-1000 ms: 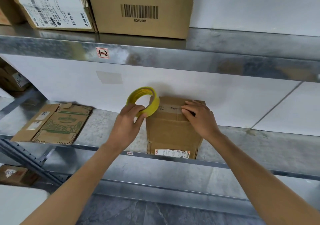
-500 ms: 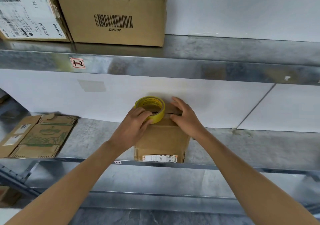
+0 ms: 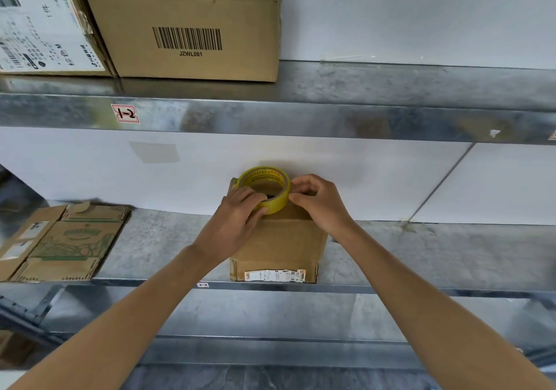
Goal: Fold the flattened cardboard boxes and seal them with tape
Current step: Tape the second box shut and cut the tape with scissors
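A small folded brown cardboard box (image 3: 281, 245) with a white label on its front stands on the metal shelf (image 3: 421, 257). A yellow roll of tape (image 3: 264, 185) lies over the box's far top edge. My left hand (image 3: 237, 224) grips the roll, thumb inside its core. My right hand (image 3: 319, 203) pinches at the roll's right rim with its fingertips, above the box top. A flattened cardboard box (image 3: 63, 242) with green print lies on the same shelf at the left.
Two large cardboard boxes stand on the upper shelf (image 3: 361, 119): one with a barcode (image 3: 192, 25), one with a white shipping label (image 3: 45, 28). A white wall closes the back of the shelf. Grey floor lies below.
The roll of tape has moved right and back, from the box's left corner to over its far top edge. My right hand left the box top and came to the roll's rim.
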